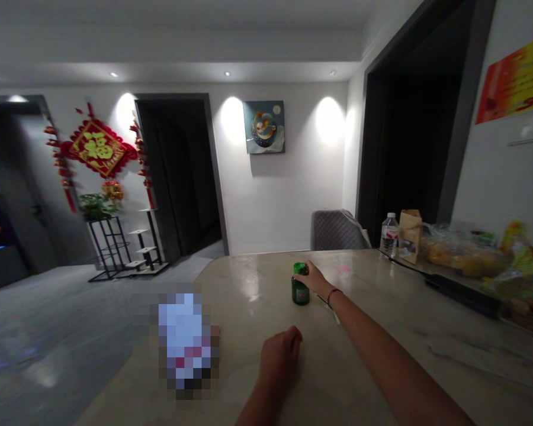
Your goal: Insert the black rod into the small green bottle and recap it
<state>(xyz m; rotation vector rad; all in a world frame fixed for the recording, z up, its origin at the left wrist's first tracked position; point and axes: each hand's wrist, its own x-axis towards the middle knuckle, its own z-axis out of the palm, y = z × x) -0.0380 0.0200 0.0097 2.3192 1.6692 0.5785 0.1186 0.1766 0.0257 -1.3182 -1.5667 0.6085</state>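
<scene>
A small, dark green glass bottle (301, 294) with a label on its side stands upright on the table (240, 355). My right hand (313, 279) is closed around its upper part, where a brighter green top shows beside the fingers. Nearer to me, my left hand (281, 354) rests on the tabletop with its fingers curled in, apart from the bottle; its palm is hidden. A thin, pale stick-like thing (336, 317) lies partly under my right wrist. On the left, a blurred-out bright rectangle (184, 331), perhaps a phone screen, covers part of the table.
Along the right side are a water bottle (389, 234), a paper bag (409, 235), clear plastic bags of food (459, 251) and a long black object (464, 294) with a cable. A grey quilted chair (340, 231) stands behind the far edge.
</scene>
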